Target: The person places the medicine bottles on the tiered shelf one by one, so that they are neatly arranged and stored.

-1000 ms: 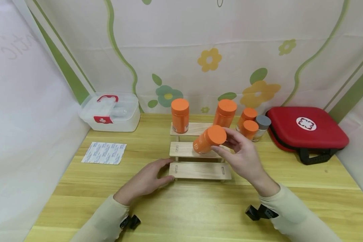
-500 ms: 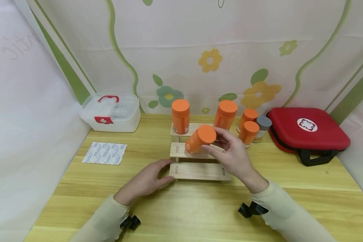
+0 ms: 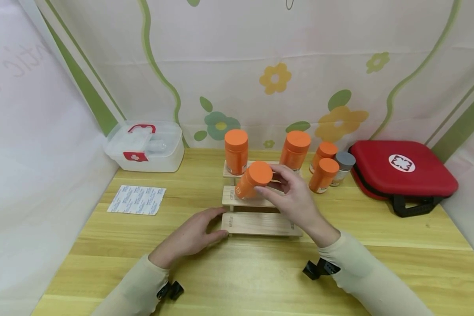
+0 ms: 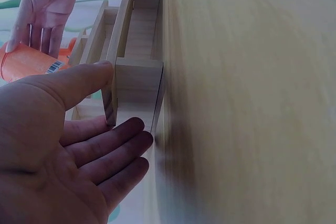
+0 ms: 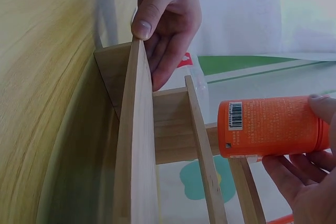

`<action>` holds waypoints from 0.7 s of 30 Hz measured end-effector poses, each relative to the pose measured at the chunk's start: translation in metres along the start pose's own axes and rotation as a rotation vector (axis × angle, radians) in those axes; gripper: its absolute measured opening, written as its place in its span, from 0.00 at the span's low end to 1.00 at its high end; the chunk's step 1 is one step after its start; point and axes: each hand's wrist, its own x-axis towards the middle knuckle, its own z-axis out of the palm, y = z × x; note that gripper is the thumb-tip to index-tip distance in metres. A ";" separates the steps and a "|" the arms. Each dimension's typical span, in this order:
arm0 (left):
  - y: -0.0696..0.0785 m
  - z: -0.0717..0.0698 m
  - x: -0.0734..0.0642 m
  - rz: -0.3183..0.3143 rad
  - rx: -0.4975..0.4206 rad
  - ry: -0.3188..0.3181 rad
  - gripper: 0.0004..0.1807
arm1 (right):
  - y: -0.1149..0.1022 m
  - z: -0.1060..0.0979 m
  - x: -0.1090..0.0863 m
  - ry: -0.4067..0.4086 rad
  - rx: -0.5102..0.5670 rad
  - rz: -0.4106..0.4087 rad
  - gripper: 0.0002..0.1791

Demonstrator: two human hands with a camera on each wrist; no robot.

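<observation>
My right hand grips an orange pill bottle by its cap end, thumb in front and fingers behind. The bottle leans, cap toward the right, close over the left part of the middle step of a three-step wooden display rack. Its barcode label shows in the right wrist view, base end toward the rack. At the rack's left end, my left hand holds the lowest step between thumb and index finger, the other fingers loosely extended. On the top step stand two more orange bottles, one left and one right.
Two smaller orange bottles and a grey-capped bottle stand right of the rack. Beyond them lies a red first-aid case. A clear first-aid box sits at back left, with a white printed packet before it.
My right hand has carried the tilted orange bottle leftward along the middle step, from its centre-right to its left part. My left hand has stayed at the rack's end.
</observation>
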 end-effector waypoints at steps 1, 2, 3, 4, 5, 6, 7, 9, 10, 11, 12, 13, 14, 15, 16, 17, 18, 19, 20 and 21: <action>0.000 0.000 0.000 0.001 0.001 0.001 0.34 | 0.000 0.001 0.001 -0.001 0.001 0.003 0.32; 0.000 0.000 0.000 0.002 0.001 0.001 0.34 | 0.000 0.002 0.001 -0.003 0.007 0.003 0.32; 0.000 0.000 -0.001 0.001 0.002 0.002 0.34 | -0.001 0.003 0.002 -0.004 0.012 0.005 0.32; 0.000 0.000 -0.001 0.001 0.001 0.002 0.34 | -0.001 0.005 0.002 -0.007 0.018 0.007 0.32; 0.000 0.000 -0.001 0.001 0.001 0.003 0.34 | 0.000 0.006 0.003 -0.010 0.022 0.009 0.31; 0.000 0.000 -0.001 0.002 0.001 0.003 0.34 | 0.000 0.007 0.003 -0.012 0.024 0.012 0.31; 0.000 0.000 -0.001 0.003 0.000 0.002 0.34 | 0.000 0.008 0.004 -0.013 0.024 0.017 0.31; -0.001 0.000 -0.001 0.005 0.001 -0.001 0.34 | 0.000 0.010 0.005 -0.017 0.024 0.028 0.31; -0.001 0.000 -0.001 0.006 0.001 -0.004 0.34 | 0.000 0.011 0.006 -0.018 0.022 0.033 0.31; -0.001 0.000 0.000 0.007 0.002 -0.007 0.34 | 0.000 0.012 0.007 -0.018 0.021 0.039 0.31; -0.001 0.000 0.000 0.008 0.003 -0.009 0.34 | 0.000 0.012 0.007 -0.020 0.024 0.045 0.31; -0.001 0.000 0.000 0.008 0.004 -0.012 0.34 | -0.001 0.013 0.008 -0.021 0.025 0.050 0.31; -0.001 -0.001 0.000 0.008 0.006 -0.013 0.34 | -0.001 0.014 0.009 -0.023 0.027 0.053 0.31; -0.001 -0.001 0.000 0.008 0.006 -0.014 0.34 | -0.001 0.016 0.009 -0.024 0.030 0.056 0.31; -0.001 -0.001 0.000 0.005 0.007 -0.014 0.34 | -0.001 0.017 0.010 -0.026 0.032 0.056 0.31; -0.001 -0.001 0.000 0.003 0.009 -0.014 0.34 | -0.001 0.018 0.011 -0.028 0.035 0.056 0.31; -0.001 -0.001 0.000 0.000 0.010 -0.013 0.34 | -0.001 0.019 0.012 -0.031 0.038 0.053 0.31; 0.000 -0.001 0.000 -0.003 0.013 -0.013 0.34 | 0.000 0.020 0.012 -0.030 0.037 0.049 0.31; 0.000 -0.001 0.000 -0.007 0.015 -0.014 0.34 | 0.000 0.021 0.013 -0.030 0.035 0.045 0.31; 0.000 -0.001 0.001 -0.009 0.017 -0.013 0.34 | 0.001 0.023 0.014 -0.030 0.033 0.041 0.30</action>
